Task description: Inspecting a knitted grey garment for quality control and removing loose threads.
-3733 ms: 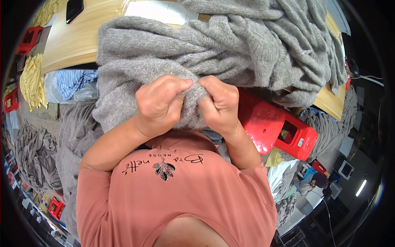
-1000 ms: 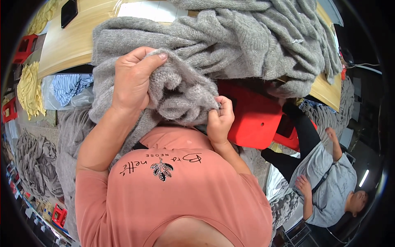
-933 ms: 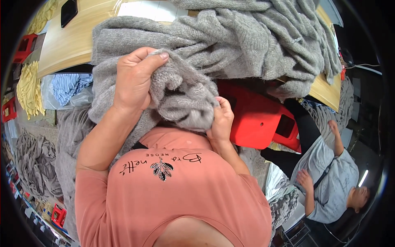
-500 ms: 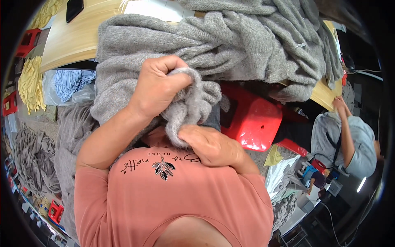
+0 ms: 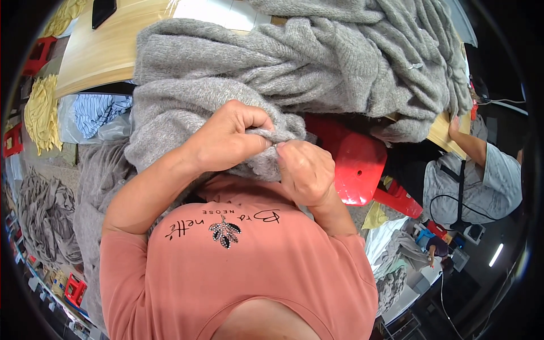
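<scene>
Grey fuzzy knitwear lies bunched over my lap, under my hands. My left hand is closed, pinching a folded edge of this knit between thumb and fingers. Right against those fingertips, my right hand is closed in a pinch at the same edge. Something tiny and shiny glints between the two sets of fingertips, too small to name. More grey knitwear is heaped on the table just beyond my hands.
A dark phone rests on the wooden table at far left. A red plastic stool stands right of my lap. Yellow cloth and a bag of blue-striped cloth are at left. Another person works at right.
My right hand has moved up and away from my chest to meet my left. My left hand has lowered slightly, and the raised loop of knit has come down. The person at right has shifted.
</scene>
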`<action>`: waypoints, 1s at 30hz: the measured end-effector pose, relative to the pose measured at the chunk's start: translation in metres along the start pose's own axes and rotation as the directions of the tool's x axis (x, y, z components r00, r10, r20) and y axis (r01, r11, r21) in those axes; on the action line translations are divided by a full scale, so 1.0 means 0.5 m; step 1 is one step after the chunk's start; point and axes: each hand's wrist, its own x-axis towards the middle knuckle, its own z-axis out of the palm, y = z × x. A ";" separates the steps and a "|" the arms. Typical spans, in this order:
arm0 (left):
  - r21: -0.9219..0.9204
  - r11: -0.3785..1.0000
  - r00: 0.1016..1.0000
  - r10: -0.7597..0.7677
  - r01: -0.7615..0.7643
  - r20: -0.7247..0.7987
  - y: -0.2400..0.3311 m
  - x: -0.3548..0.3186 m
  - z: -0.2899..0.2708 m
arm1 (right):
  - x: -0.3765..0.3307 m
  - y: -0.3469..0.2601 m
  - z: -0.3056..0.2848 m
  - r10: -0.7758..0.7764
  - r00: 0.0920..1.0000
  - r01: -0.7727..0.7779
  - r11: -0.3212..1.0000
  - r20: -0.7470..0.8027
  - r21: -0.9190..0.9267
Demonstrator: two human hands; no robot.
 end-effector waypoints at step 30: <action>0.458 0.823 0.841 0.481 -0.335 -0.248 -0.061 -0.013 0.009 | 0.024 0.061 0.023 0.456 0.825 -0.561 0.728 0.334 0.393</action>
